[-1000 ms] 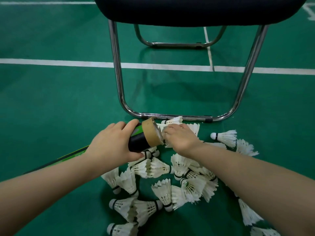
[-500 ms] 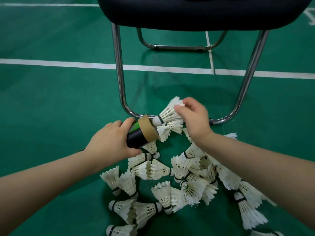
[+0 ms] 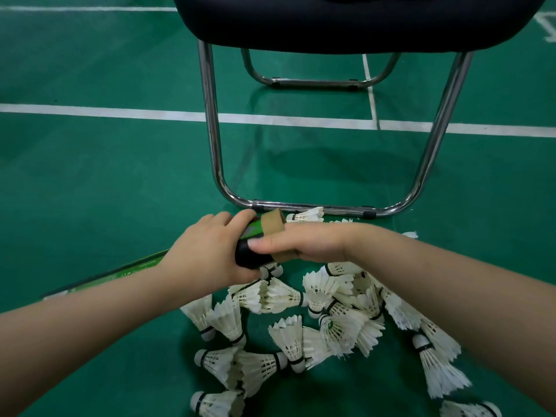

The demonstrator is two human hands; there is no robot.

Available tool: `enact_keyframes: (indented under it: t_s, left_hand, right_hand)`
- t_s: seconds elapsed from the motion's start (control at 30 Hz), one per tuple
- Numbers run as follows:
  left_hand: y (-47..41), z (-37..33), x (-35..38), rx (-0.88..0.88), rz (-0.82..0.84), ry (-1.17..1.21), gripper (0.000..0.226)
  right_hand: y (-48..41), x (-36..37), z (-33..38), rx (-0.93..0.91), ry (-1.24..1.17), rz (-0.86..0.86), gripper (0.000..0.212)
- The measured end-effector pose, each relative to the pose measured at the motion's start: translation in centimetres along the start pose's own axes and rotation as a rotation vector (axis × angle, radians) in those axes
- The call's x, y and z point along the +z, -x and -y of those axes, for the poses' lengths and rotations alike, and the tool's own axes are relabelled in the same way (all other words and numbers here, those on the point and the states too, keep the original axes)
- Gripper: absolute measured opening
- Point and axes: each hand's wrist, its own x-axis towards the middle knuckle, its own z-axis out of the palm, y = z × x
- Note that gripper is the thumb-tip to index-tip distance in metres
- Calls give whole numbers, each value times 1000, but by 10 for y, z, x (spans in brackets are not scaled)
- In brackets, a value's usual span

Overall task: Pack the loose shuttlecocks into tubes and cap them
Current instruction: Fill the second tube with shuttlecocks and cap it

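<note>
My left hand (image 3: 207, 251) grips a long green and black shuttlecock tube (image 3: 251, 255) just behind its brown cardboard rim (image 3: 272, 227). The tube's green body (image 3: 135, 266) runs back to the lower left past my forearm. My right hand (image 3: 313, 242) covers the tube's mouth, with its thumb lying along the black part and its fingers hidden behind the rim. No shuttlecock shows at the mouth. Several loose white feather shuttlecocks (image 3: 331, 302) lie scattered on the green floor below both hands. One more shuttlecock (image 3: 305, 215) lies just beyond the tube.
A black-seated chair (image 3: 346, 22) stands right in front, its chrome leg frame (image 3: 316, 207) resting on the floor just past the tube. White court lines (image 3: 105, 111) cross the green floor (image 3: 90, 176) behind it.
My right hand, which held a shuttlecock by its feathers at the tube's mouth, has moved down onto the mouth; that shuttlecock is out of sight. The left hand keeps its grip.
</note>
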Motion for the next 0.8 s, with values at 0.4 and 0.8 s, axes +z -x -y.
enact_keyframes:
  t_s: [0.4,0.8]
  left_hand:
    - [-2,4,10,-79,32,44,79]
    - [4,-12,24,-22,71,45,74]
  right_hand:
    - [10,-6,-71,221,276,-811,18]
    - [33,14,-121,228,677,-781,28]
